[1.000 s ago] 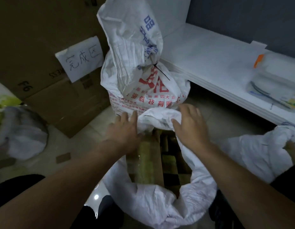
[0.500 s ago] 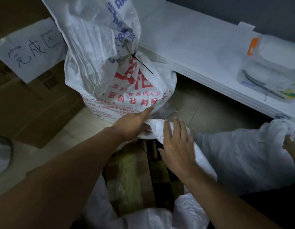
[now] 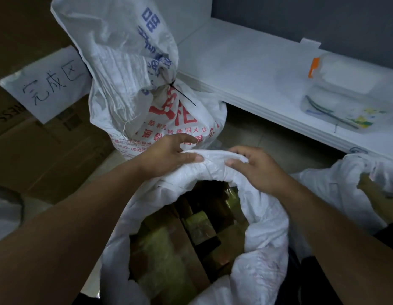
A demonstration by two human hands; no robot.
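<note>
Hands, left (image 3: 167, 155) and right (image 3: 258, 171), pinch a woven white sack (image 3: 265, 252) by its rolled rim.

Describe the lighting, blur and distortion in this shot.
Head view: dim, bluish light without hard shadows; the wide angle slightly bows the shelf edge; inside the sack is murky; left hand and right hand gripping its rim look fairly sharp.

Tied sack (image 3: 160, 102) behind open sack (image 3: 264, 243); boxes (image 3: 175, 245) inside open sack.
</note>
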